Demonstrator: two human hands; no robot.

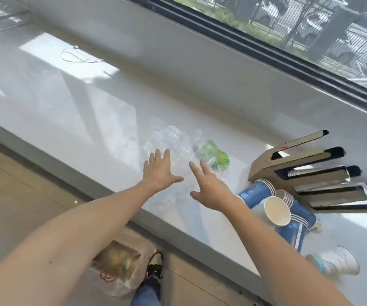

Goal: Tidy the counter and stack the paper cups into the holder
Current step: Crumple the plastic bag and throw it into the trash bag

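Observation:
Both my hands reach over the white counter (89, 120) with fingers spread and nothing in them. My left hand (159, 171) hovers at the near edge of a crumpled clear plastic bag (169, 140). My right hand (209, 186) is just right of it, below a clear wrapper with green print (215, 155). To the right, stacks of blue-and-white paper cups (275, 208) lie on their sides, one showing its white inside. Behind them lies a tipped brown cardboard cup holder (306, 168) with several slots.
A white crushed cup or wrapper (337, 261) lies at the counter's right front. A thin wire loop (76, 56) and a clear box (1, 12) sit far left. A window runs along the back. A plastic bag (120, 268) rests on the floor by my shoe.

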